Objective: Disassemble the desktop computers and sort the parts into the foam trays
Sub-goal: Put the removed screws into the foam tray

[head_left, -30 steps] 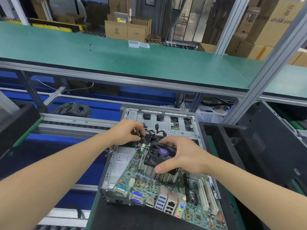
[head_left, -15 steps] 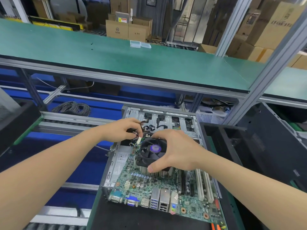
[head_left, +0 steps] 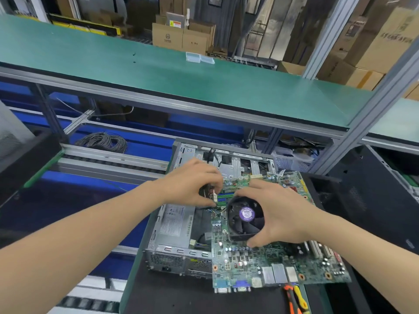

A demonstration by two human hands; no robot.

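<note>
Gripping the fan (head_left: 246, 217) rim, right hand (head_left: 283, 214); left hand (head_left: 192, 182) fingers pinching a connector (head_left: 214, 198) (motherboard (head_left: 260, 264) overhanging the case (head_left: 179, 252)).

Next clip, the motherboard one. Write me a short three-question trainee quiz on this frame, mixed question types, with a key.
1. True or false: the right hand grips the cooler fan on the motherboard.
2. What does the left hand pinch? A) a white cable connector B) a screwdriver C) a cardboard box
3. Fill in: the silver power supply sits in the chassis to the board's ____ in the picture.

Key: 1 true; 2 A; 3 left
</note>
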